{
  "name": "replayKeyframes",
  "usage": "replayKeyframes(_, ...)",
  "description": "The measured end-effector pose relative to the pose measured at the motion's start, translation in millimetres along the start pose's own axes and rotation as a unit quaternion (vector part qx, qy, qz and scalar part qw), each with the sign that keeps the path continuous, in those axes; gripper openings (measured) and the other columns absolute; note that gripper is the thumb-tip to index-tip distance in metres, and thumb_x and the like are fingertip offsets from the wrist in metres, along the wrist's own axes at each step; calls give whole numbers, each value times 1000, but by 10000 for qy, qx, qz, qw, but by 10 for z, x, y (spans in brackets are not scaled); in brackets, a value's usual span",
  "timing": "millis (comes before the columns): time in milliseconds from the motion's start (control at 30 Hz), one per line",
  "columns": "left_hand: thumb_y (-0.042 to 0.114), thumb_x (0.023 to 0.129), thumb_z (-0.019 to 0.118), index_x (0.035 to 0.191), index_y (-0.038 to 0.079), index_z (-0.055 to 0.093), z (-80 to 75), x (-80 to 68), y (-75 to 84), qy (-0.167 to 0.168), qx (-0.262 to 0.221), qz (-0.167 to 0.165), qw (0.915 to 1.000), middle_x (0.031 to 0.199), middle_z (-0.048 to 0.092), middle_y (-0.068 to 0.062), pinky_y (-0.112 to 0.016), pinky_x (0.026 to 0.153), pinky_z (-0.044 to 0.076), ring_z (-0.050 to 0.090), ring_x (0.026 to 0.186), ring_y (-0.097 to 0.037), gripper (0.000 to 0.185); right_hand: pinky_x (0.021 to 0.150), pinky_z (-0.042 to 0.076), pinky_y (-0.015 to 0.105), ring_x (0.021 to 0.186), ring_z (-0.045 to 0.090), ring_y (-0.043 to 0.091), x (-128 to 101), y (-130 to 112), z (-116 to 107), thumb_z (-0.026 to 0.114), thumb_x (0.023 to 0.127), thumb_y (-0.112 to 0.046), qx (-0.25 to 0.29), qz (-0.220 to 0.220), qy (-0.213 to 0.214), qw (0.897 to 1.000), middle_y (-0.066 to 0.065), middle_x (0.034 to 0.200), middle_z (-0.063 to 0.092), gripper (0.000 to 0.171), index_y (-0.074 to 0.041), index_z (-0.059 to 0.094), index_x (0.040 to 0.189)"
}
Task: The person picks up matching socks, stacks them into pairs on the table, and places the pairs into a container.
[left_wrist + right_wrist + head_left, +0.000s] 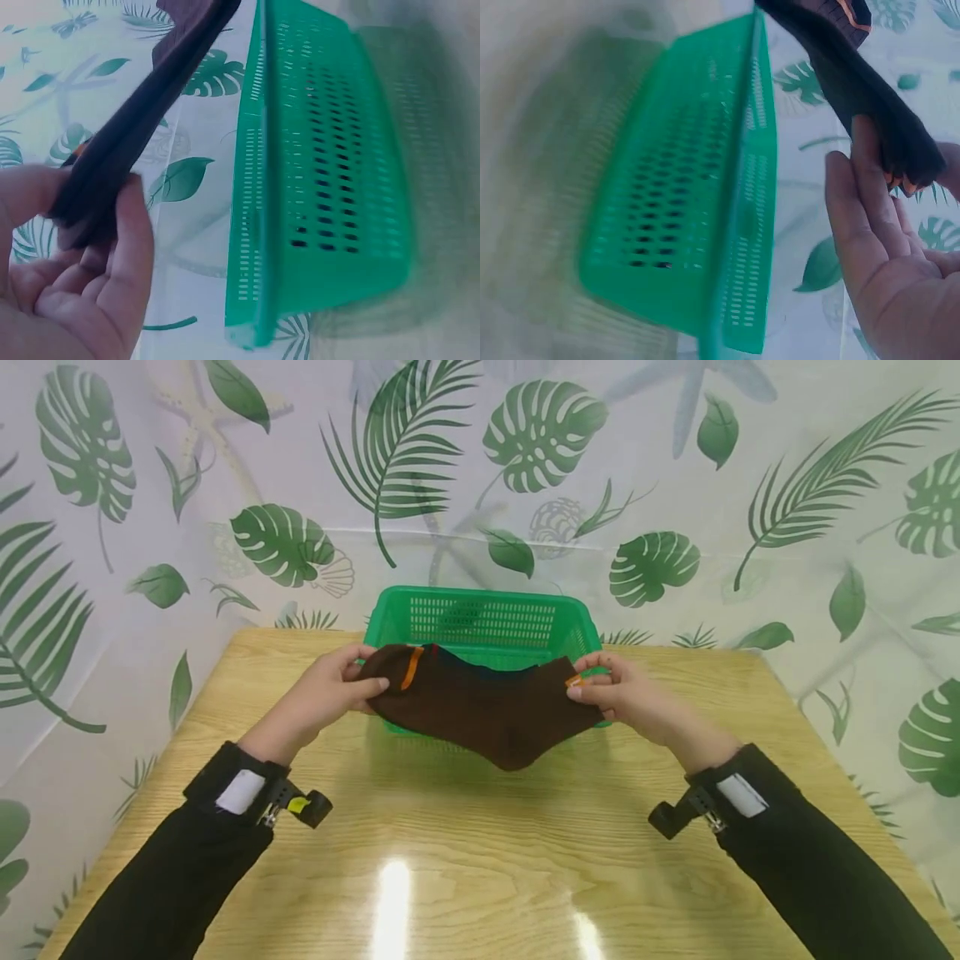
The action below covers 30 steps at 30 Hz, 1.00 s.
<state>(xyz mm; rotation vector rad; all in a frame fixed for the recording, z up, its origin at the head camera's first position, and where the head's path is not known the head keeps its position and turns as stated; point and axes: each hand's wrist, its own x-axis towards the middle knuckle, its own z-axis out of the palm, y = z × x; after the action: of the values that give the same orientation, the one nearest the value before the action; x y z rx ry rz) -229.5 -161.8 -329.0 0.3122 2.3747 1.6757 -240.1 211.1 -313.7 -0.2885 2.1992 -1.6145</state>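
A dark brown sock [487, 710] with an orange stripe near its toe is stretched sideways between both hands, its heel hanging lowest. My left hand [337, 685] pinches the toe end between thumb and fingers. At the cuff, beside a small orange mark, my right hand [618, 689] pinches the other end. Along the sock's upper edge a darker, bluish-black strip of fabric shows. The left wrist view has the sock [127, 135] edge-on in the fingers; in the right wrist view its cuff end [885, 112] lies between thumb and fingers.
Behind the sock, a green plastic basket [480, 597] with slotted walls stands at the far side of the wooden table [480, 852]. The sock covers much of its front in the head view. A leaf-patterned cloth [450, 543] hangs behind and beside the table.
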Motion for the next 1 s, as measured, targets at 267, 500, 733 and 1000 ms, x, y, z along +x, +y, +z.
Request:
replayKeyframes(267, 12, 100, 51, 143, 0, 33, 287, 712, 98, 1436, -1670, -596, 9736, 139, 43, -22, -37, 94, 50, 53, 122, -32, 49, 81, 55, 28, 76, 67, 12, 583, -77, 41, 53, 100, -12, 1497, 399, 1234, 9802, 10, 111, 54, 58, -2, 19, 145)
replayKeyframes(500, 11, 100, 50, 141, 1, 35, 638, 1092, -153, 2336, -1824, -557, 9535, 134, 45, -22, -38, 90, 49, 54, 115, -33, 45, 80, 55, 27, 77, 63, 12, 988, 223, 144, 48, 101, -9, 2221, 696, 1685, 9578, 11, 119, 45, 54, 3, 25, 148)
replayKeyframes(733, 14, 100, 49, 140, 2, 36, 723, 1184, -235, 3242, -2465, -864, 9092, 140, 40, -18, -36, 94, 44, 49, 117, -28, 44, 98, 47, 35, 100, 57, 21, 1103, 334, 209, 46, 102, -9, 2545, 705, 1841, 9467, 10, 123, 44, 47, 2, 32, 146)
replayKeyframes(1000, 14, 101, 49, 140, 3, 36, 712, 1242, -295, 3406, -2623, -1073, 8965, 140, 39, -17, -40, 102, 41, 44, 126, -30, 42, 72, 56, 26, 80, 58, 14, 1180, 420, 145, 47, 102, -8, 1894, 879, 2027, 9567, 9, 108, 48, 37, 5, 41, 135)
